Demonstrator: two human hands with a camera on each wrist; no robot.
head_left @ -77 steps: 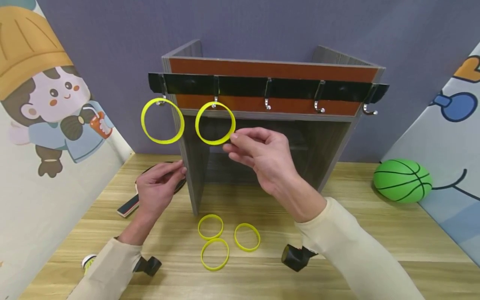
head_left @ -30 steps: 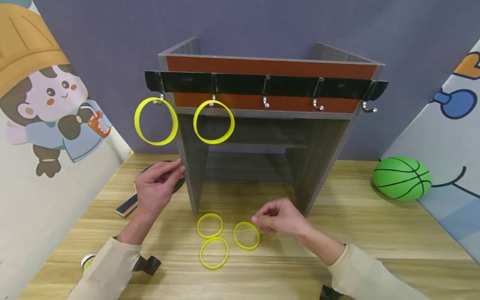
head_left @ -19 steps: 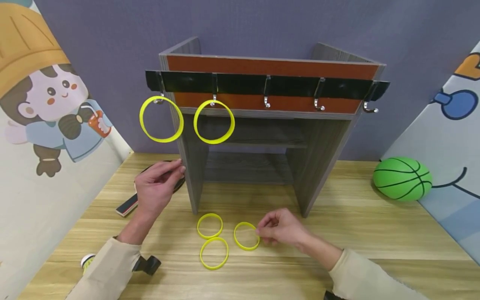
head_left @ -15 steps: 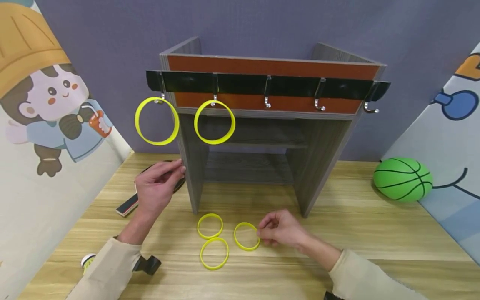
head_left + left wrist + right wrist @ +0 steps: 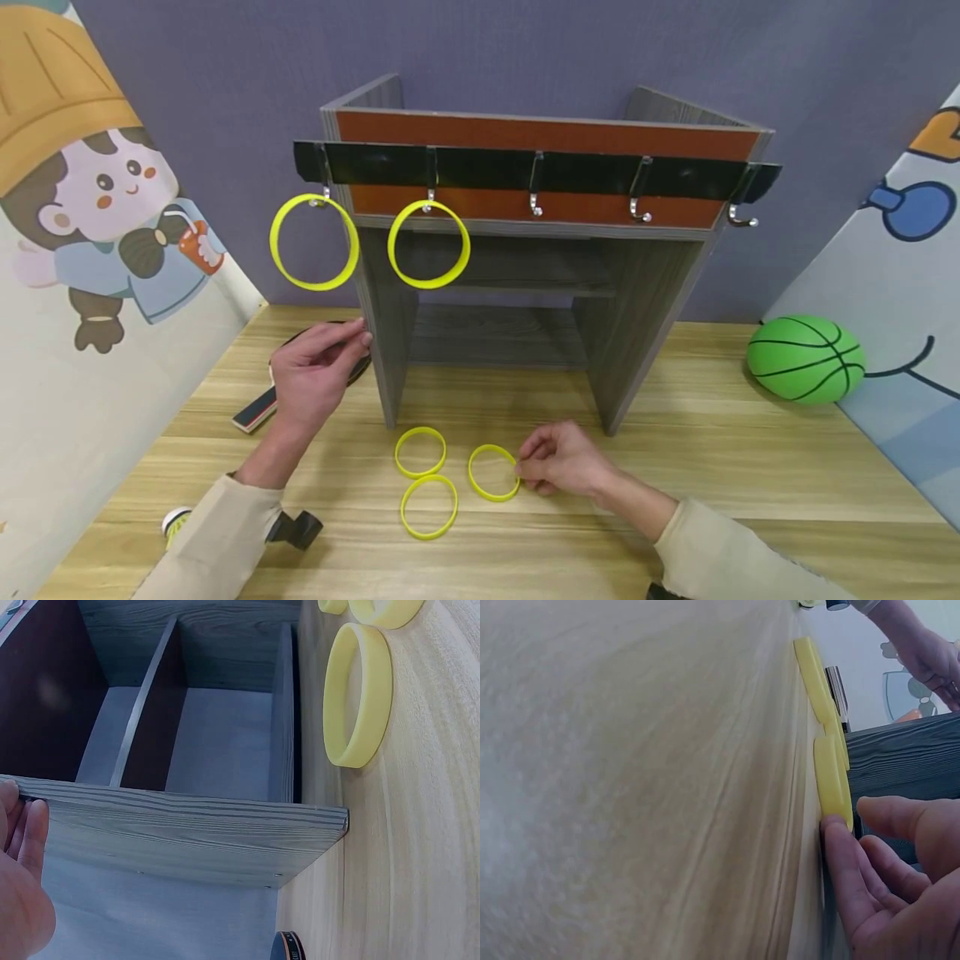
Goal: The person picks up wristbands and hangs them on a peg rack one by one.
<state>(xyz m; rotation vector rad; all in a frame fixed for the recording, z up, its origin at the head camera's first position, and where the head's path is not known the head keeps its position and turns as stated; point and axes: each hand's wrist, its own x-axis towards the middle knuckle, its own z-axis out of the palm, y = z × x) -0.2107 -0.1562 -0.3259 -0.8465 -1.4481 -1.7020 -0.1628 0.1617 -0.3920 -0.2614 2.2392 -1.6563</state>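
Note:
My left hand point(image 5: 309, 379) pinches the front edge of the grey cabinet's left side panel point(image 5: 180, 817). At the cabinet's foot, my right hand point(image 5: 566, 458) has its fingertips on the right rim of a yellow wristband point(image 5: 472, 479), which lies flat on the table. Seen from the right wrist, the rim of that wristband point(image 5: 831, 780) sits between a finger and the thumb. Two more yellow wristbands, a back one point(image 5: 399, 446) and a front one point(image 5: 403, 517), lie to its left, touching each other. Two others hang from hooks, the leftmost point(image 5: 352, 258) and the second point(image 5: 467, 258).
A black rail point(image 5: 487, 165) with several metal hooks crosses the cabinet's front; its third hook point(image 5: 535, 204) and those to the right hold nothing. A table tennis bat point(image 5: 257, 410) lies behind my left hand. A green ball point(image 5: 806, 358) rests at right, a shuttlecock point(image 5: 175, 523) at lower left.
My right hand has come down from the wristband on the second hook to the right-hand wristband on the table. The leftmost hanging wristband has swung a little. My left hand stays put.

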